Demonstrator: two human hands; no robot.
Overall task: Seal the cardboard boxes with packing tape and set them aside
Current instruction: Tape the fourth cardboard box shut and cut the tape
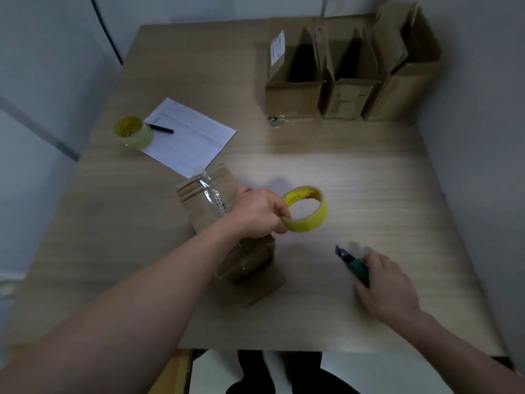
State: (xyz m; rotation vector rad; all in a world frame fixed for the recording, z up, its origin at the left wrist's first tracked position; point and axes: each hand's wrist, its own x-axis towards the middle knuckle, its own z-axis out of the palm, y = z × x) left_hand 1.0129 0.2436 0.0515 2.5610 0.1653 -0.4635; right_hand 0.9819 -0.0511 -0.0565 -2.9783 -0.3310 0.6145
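Left hand [257, 213] grips tape roll [305, 209]; right hand [387, 282] grips cutter [353, 264]; box [227, 231] shut.

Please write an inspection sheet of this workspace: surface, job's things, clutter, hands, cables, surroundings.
Surface: wooden table, light grain.
Job's things: cardboard box under the left arm, clear tape strip on top; three open cardboard boxes in a row at the far right; yellow tape roll; utility knife, blade out.
Clutter: second tape roll, paper sheet, black pen, small metal object by the boxes.
Hands: left hand grips the yellow tape roll; right hand holds the utility knife.
Cables: dark cable down the back wall.
Surroundings: pale walls.
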